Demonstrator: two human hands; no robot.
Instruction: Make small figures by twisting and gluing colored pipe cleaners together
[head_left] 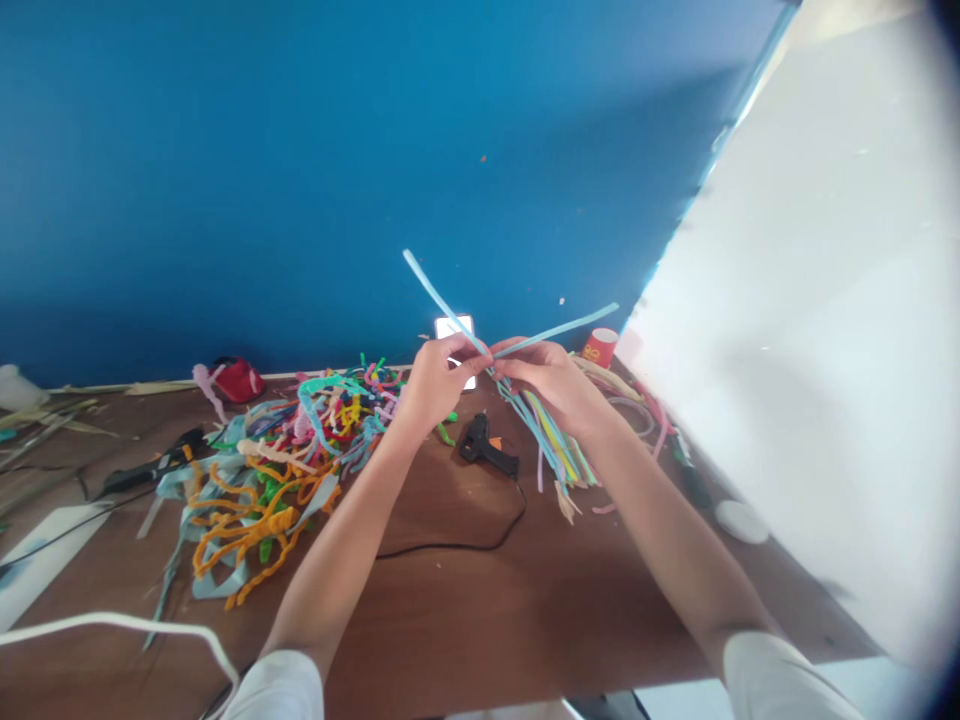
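Light blue pipe cleaners (433, 288) meet between my two hands, held up above the table. My left hand (441, 382) pinches them at the crossing, with one long end pointing up and left. Fingers of my right hand (551, 378) are closed on the light blue strands too, and a second end (562, 328) sticks out to the upper right. A short twisted part shows just below the fingertips. Under my right hand lies a bundle of blue, yellow and green pipe cleaners (551, 445); whether the held strands join it I cannot tell.
A black glue gun (487, 447) with a cord lies on the brown table (465, 620). Behind my hands stands a bright-screened phone (466, 328). Tangled coloured pipe cleaners (255, 510) spread at left. A red cup (600, 346) and a white disc (741, 521) are at right, by the white wall.
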